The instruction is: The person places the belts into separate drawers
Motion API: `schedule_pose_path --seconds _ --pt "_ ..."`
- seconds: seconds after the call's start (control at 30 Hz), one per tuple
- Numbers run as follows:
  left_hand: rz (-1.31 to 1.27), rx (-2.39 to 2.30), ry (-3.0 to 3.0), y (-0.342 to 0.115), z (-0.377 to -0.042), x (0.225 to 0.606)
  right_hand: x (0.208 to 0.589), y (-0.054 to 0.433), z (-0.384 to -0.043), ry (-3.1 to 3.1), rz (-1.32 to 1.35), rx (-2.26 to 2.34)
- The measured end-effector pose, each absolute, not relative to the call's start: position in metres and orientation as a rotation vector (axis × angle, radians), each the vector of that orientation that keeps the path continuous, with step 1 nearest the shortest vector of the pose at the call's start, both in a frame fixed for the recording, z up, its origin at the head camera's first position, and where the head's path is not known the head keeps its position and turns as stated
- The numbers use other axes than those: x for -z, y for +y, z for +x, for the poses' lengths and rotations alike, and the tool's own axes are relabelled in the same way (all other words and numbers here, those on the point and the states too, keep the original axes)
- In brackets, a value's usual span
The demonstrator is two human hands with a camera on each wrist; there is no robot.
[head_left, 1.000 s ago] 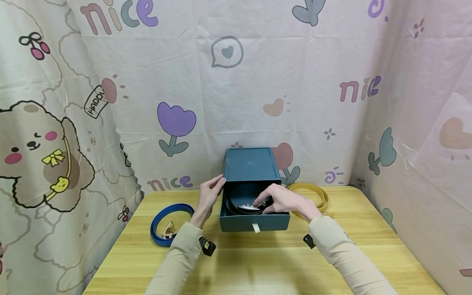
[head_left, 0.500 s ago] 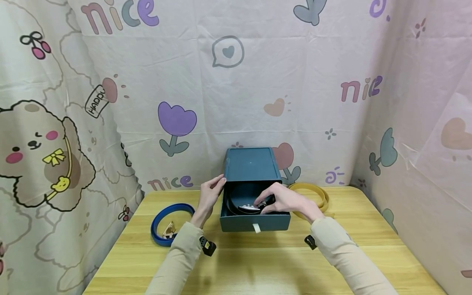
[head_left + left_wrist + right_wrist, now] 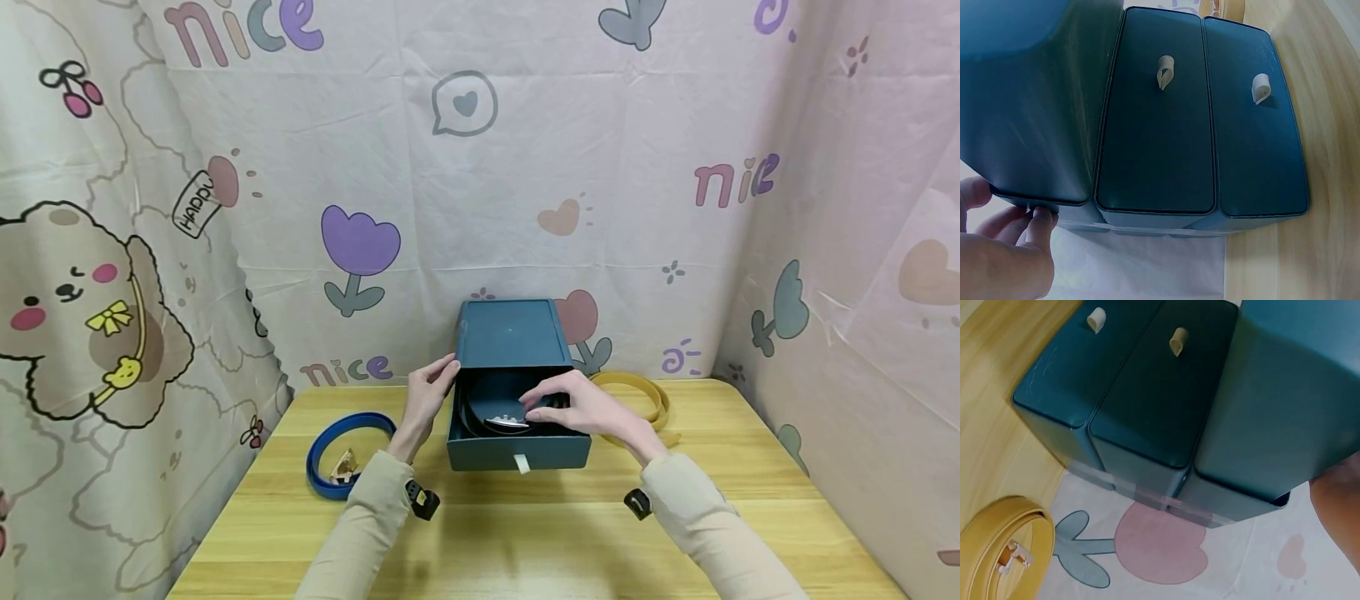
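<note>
A dark teal drawer cabinet (image 3: pixel 513 332) stands at the table's back, its top drawer (image 3: pixel 517 454) pulled out. Inside the drawer lies a coiled black belt, its silver buckle (image 3: pixel 507 422) toward the front. My left hand (image 3: pixel 423 404) rests its fingers and thumb against the cabinet's upper left edge. Over the drawer's right side hovers my right hand (image 3: pixel 581 406), thumb and fingers bent but apart close to the buckle, with nothing seen between them. In the right wrist view, only part of the right hand (image 3: pixel 1338 500) shows behind the pulled-out drawer.
A coiled blue belt (image 3: pixel 318 446) with a gold buckle lies left of the cabinet. Behind the right forearm is a coiled yellow belt (image 3: pixel 660 404). Two lower drawers (image 3: pixel 1154 137) with white pull loops are shut. A patterned curtain (image 3: pixel 480 192) hangs behind the wooden table (image 3: pixel 517 533).
My right hand has let go of the black belt's end and drawn slightly right and up. The belt stays in the drawer. My left hand has not moved.
</note>
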State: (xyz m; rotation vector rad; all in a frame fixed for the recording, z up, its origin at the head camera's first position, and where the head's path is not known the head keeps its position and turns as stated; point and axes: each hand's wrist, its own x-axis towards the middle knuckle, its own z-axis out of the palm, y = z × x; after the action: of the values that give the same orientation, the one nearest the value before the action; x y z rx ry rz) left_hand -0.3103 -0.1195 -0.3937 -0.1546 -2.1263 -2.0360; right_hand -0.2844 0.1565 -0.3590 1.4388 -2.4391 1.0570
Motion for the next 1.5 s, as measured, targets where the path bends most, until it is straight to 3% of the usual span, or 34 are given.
schedule_pose_path --seconds 0.83,1.5 --pt "-0.148 2.051 -2.116 -0.119 -0.309 0.393 0.360 0.135 -0.237 -2.220 0.900 -1.114" --pt "-0.142 2.045 -2.123 -0.119 -0.311 0.395 0.389 0.124 -0.211 -2.002 1.022 -1.051"
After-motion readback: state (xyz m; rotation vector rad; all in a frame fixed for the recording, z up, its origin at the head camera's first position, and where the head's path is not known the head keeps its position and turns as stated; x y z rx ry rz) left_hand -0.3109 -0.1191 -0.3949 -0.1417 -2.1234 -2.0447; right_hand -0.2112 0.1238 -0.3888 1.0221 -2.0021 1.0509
